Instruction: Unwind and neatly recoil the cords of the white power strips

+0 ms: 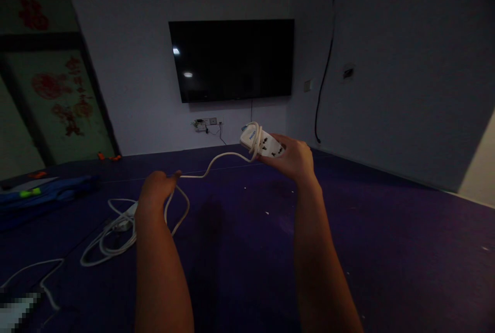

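My right hand (294, 156) is closed around one end of a white power strip (273, 146), its sockets facing me. White cord is wound round the strip's far end, near the blue lettering. From there the cord (228, 154) runs left in a wavy line to my left hand (158, 188), which pinches it between thumb and fingers. Below the left hand the cord hangs in a loop. Beyond my left forearm lies a coil of white cable (103, 250) with a white piece partly hidden by the arm.
A blue cloth heap (58, 191) with a green item lies at left on the purple floor (247, 271). A television (235, 60) hangs on the wall above sockets (209, 122). A black cable (324, 80) dangles at right. Another white cord (46, 276) lies lower left.
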Available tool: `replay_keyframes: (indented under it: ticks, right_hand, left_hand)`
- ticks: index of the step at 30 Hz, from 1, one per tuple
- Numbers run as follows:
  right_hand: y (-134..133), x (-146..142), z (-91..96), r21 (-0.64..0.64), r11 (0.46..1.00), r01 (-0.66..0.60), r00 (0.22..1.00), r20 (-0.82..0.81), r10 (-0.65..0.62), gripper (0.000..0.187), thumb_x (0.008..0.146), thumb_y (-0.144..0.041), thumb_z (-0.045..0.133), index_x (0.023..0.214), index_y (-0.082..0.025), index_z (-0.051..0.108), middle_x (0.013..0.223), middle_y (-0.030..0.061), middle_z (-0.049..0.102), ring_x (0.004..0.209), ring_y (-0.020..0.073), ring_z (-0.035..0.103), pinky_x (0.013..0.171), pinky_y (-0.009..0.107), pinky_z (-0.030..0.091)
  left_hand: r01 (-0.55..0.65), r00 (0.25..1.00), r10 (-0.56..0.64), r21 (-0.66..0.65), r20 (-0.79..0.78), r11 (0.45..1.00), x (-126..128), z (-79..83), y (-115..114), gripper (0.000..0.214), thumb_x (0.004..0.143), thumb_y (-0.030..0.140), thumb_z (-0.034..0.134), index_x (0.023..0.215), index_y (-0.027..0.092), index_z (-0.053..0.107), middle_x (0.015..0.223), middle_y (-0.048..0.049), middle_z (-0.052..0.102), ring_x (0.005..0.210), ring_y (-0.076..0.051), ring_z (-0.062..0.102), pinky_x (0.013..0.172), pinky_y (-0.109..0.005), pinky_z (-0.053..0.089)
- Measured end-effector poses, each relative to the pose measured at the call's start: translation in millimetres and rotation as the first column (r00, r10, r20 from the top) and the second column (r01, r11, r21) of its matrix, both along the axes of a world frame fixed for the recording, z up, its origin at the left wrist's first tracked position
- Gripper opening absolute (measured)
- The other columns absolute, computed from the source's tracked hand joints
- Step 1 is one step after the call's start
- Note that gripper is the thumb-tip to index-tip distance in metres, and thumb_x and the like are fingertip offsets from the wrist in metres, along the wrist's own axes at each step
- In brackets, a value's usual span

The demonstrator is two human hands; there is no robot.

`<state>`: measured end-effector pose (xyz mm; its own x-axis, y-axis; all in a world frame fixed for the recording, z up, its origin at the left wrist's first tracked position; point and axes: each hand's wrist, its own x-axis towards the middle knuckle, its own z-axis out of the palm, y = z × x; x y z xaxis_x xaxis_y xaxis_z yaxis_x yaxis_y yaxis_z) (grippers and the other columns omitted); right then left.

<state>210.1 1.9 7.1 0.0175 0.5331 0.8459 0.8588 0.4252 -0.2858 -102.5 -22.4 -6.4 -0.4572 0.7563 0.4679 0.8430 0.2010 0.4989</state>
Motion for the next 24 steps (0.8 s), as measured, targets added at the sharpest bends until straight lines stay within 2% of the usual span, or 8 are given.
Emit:
replay_keyframes:
  ticks: [2,5,8,12,15,18,20,24]
  right_hand:
    - [-2,-3,1.0,-0.002,1.0,-0.002,1.0,0.007,0.002,0.057,0.061,-0.055,0.066,0.111,-0.029,0.065,0.085,0.0038,0.071,0.077,0.0254,0.064,0.059,0.031,0.042]
    - [-3,-8,2.4,-0.004,1.0,0.001,1.0,0.019,-0.001,0.059,0.061,-0.056,0.066,0.113,-0.029,0.064,0.089,0.0045,0.071,0.079,0.026,0.064,0.061,0.031,0.043]
    - [-5,-11,3.7,0.004,1.0,0.015,1.0,0.019,-0.015,0.06,0.06,-0.058,0.065,0.113,-0.028,0.064,0.089,0.0056,0.071,0.079,0.026,0.064,0.06,0.031,0.043]
    - [-9,-14,5.6,0.0,0.998,0.057,0.998,-0.006,-0.057,0.059,0.061,-0.059,0.063,0.111,-0.027,0.065,0.084,0.0061,0.071,0.076,0.0259,0.064,0.058,0.032,0.042]
    - [-12,-16,6.7,-0.006,0.997,0.076,0.997,-0.032,-0.076,0.058,0.062,-0.059,0.063,0.111,-0.028,0.065,0.083,0.0058,0.07,0.074,0.0254,0.063,0.058,0.032,0.042]
    - [-13,-22,7.5,-0.004,0.997,0.077,0.996,-0.04,-0.077,0.058,0.061,-0.059,0.063,0.11,-0.028,0.065,0.084,0.006,0.07,0.076,0.0256,0.063,0.059,0.032,0.043]
    - [-13,-28,8.1,-0.006,0.998,0.067,0.997,-0.036,-0.067,0.058,0.06,-0.058,0.064,0.11,-0.027,0.065,0.086,0.0061,0.07,0.077,0.0258,0.063,0.06,0.033,0.043]
    - [-16,-43,9.8,-0.042,0.998,0.047,0.995,-0.082,-0.05,0.051,0.061,-0.055,0.064,0.105,-0.028,0.067,0.083,0.006,0.07,0.075,0.0246,0.063,0.06,0.032,0.043]
  left_hand:
    - [-0.054,0.995,0.05,-0.044,-0.084,0.998,6,8.1,-8,0.044,0.078,0.048,0.049,0.044,0.02,0.051,0.054,-0.014,0.058,0.072,-0.031,0.062,0.064,-0.036,0.041]
    - [-0.066,0.987,0.064,-0.012,-0.144,0.998,18,20.4,-23,0.048,0.081,0.048,0.045,0.042,0.021,0.046,0.051,-0.011,0.054,0.067,-0.028,0.06,0.062,-0.034,0.038]
    - [-0.049,0.99,0.057,0.061,-0.13,0.997,29,27.5,-35,0.048,0.081,0.048,0.047,0.041,0.022,0.042,0.049,-0.0081,0.052,0.061,-0.024,0.056,0.058,-0.033,0.035]
    - [0.012,0.999,-0.005,0.188,-0.041,0.982,39,28.2,-39,0.043,0.078,0.049,0.051,0.046,0.021,0.046,0.051,-0.0059,0.053,0.059,-0.021,0.054,0.058,-0.032,0.035]
    - [0.043,0.999,-0.052,0.35,0.015,0.936,49,27.6,-37,0.036,0.073,0.051,0.057,0.055,0.02,0.053,0.062,-0.0057,0.059,0.064,-0.02,0.055,0.062,-0.032,0.037]
    - [0.126,0.989,-0.15,0.474,0.012,0.872,66,28.4,-36,0.034,0.067,0.052,0.063,0.064,0.019,0.058,0.072,-0.005,0.063,0.07,-0.019,0.057,0.067,-0.032,0.04]
    - [0.199,0.975,-0.221,0.512,-0.02,0.835,80,28.4,-35,0.035,0.062,0.051,0.068,0.068,0.018,0.059,0.074,-0.0042,0.063,0.073,-0.019,0.057,0.068,-0.031,0.041]
    - [0.337,0.936,-0.341,0.504,-0.088,0.796,110,24.8,-31,0.034,0.058,0.047,0.074,0.067,0.017,0.059,0.073,-0.0037,0.063,0.072,-0.018,0.057,0.067,-0.031,0.042]
